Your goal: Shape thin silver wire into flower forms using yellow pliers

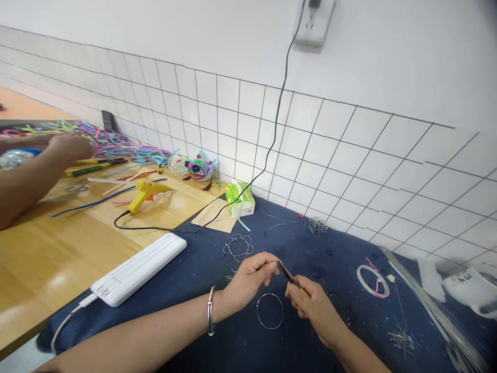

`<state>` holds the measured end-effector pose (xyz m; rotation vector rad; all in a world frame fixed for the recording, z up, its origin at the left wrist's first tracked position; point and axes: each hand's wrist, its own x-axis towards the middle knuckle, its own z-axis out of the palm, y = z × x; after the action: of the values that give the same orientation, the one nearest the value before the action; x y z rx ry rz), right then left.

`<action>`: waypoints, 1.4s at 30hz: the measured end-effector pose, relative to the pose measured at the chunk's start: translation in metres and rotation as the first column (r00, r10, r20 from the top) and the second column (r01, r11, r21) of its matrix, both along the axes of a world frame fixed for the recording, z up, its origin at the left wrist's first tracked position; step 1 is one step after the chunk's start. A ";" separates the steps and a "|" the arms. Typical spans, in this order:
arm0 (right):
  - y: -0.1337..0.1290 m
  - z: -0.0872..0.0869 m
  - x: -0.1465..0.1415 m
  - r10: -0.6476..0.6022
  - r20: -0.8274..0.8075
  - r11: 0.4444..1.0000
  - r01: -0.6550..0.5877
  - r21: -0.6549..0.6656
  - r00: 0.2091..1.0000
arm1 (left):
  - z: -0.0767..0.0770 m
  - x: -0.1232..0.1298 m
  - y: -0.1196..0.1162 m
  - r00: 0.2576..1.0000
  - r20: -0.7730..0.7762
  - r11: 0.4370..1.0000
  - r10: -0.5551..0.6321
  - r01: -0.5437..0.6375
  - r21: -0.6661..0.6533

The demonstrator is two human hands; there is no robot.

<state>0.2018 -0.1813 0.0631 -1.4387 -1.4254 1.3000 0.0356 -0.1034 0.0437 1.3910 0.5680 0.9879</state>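
My left hand (250,274), a silver bangle at its wrist, is closed in a pinch. Whatever is between its thumb and forefinger is too small to make out. My right hand (312,306) grips a pair of pliers (287,273) with dark jaws and a bit of yellow handle showing. The jaw tips meet or nearly meet the left fingertips. On the dark blue cloth just below both hands lies a thin wire ring (271,294) with small pinkish beads. Behind the left hand rests a flower-shaped wire piece (230,246) with looped petals.
Long loose wires (430,305), wire clippings (403,339) and a white ring-shaped coil (360,280) lie right, near a white mug (471,285). Left are a white power strip (140,269), a yellow glue gun (145,194) and another person's arm (34,176). A tissue pack (239,199) stands behind.
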 end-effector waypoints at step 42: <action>0.011 -0.013 0.025 -0.473 0.819 0.737 -0.364 0.569 0.323 | -0.002 0.000 -0.009 0.974 -0.223 0.999 0.044 -0.037 0.036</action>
<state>0.2271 -0.1704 0.0504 -1.6859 -2.2058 -0.4830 0.0353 -0.1122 0.0421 1.5356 0.7533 0.8809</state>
